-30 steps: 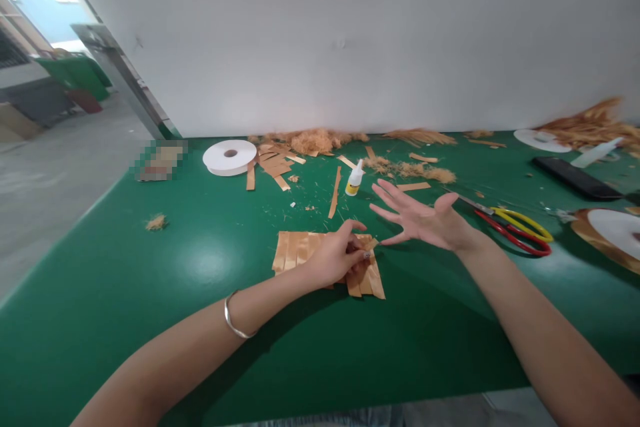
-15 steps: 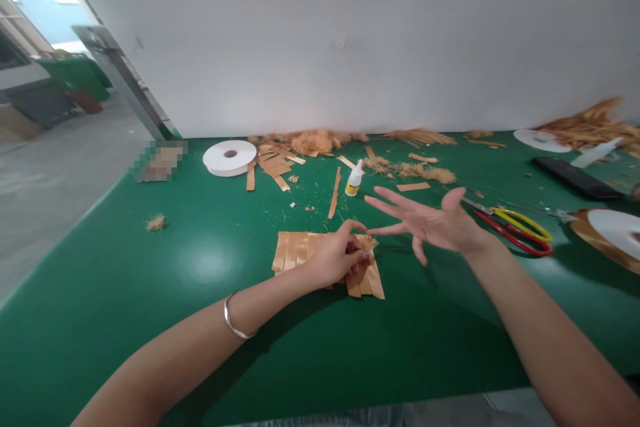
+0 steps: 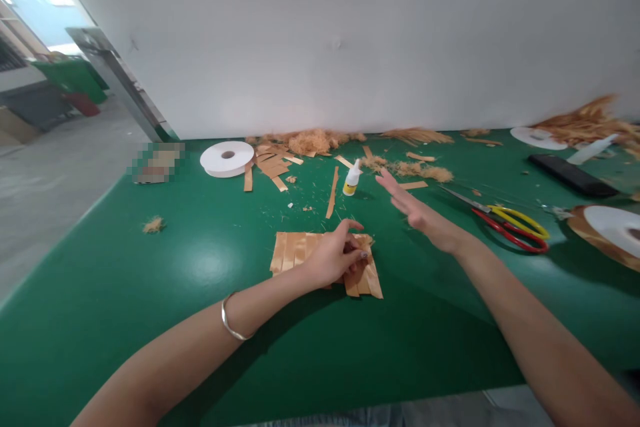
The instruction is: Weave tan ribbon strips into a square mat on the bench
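A panel of overlapping golden-tan satin ribbon strips (image 3: pixel 290 250) lies flat on the green table in front of me. My left hand (image 3: pixel 337 255) rests on its right half, thumb and fingers bent inward and pressed onto the strips. Part of the panel is hidden beneath that hand, and a small frayed tuft shows by its fingers. Empty, with fingers stretched out, my right hand (image 3: pixel 413 210) hovers over the table to the right of the panel. Just left of its fingertips stands a small white glue bottle (image 3: pixel 351 181) with a yellow label.
Scissors (image 3: pixel 505 221) with one yellow and one red handle lie at right, beside a ribbon roll (image 3: pixel 580 233) and a black phone-like object (image 3: pixel 573 173). A white roll (image 3: pixel 227 159), cut ribbon pieces (image 3: pixel 273 167) and frayed fibres (image 3: pixel 315 141) line the back.
My right hand has turned from spread, palm showing, to edge-on with fingers together, and has lifted slightly away from the panel. My left hand stays on the ribbon strips.
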A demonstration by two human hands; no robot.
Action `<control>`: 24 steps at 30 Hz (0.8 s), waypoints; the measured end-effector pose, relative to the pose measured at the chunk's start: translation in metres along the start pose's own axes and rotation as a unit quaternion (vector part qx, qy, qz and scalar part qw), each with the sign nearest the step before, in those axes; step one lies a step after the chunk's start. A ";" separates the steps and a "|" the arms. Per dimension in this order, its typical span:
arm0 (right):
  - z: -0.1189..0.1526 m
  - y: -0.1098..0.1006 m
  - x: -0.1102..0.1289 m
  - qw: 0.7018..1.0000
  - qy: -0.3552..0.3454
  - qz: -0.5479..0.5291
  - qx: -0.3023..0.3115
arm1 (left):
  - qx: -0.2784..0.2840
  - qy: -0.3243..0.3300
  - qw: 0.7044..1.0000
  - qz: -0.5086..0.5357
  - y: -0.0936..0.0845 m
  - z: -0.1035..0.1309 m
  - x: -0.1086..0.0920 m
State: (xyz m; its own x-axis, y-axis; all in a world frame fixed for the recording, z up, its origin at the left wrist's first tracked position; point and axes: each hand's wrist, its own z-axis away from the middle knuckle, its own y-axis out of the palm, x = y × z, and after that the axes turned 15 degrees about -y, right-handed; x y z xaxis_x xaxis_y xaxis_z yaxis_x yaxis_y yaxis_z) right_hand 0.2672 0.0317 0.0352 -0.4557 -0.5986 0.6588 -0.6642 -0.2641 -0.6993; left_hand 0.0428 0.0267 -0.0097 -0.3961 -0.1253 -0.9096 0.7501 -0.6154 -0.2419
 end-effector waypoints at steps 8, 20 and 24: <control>-0.005 0.007 -0.008 0.931 -0.023 0.362 0.031 | -0.007 -0.004 1.000 -0.004 0.000 0.001 -0.001; -0.007 0.003 -0.021 0.992 0.060 0.085 -0.072 | -0.003 -0.011 1.000 -0.008 0.000 0.000 0.001; -0.007 0.002 -0.007 0.996 0.060 -0.043 -0.051 | -0.003 0.008 1.000 -0.006 0.000 0.000 0.002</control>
State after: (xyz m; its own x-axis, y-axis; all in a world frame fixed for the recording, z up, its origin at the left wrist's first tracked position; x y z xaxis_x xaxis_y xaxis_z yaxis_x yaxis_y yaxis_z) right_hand 0.2654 0.0408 0.0311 -0.4583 -0.4801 0.7480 -0.7577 -0.2289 -0.6112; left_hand 0.0420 0.0267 -0.0112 -0.3973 -0.1057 -0.9116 0.7482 -0.6125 -0.2551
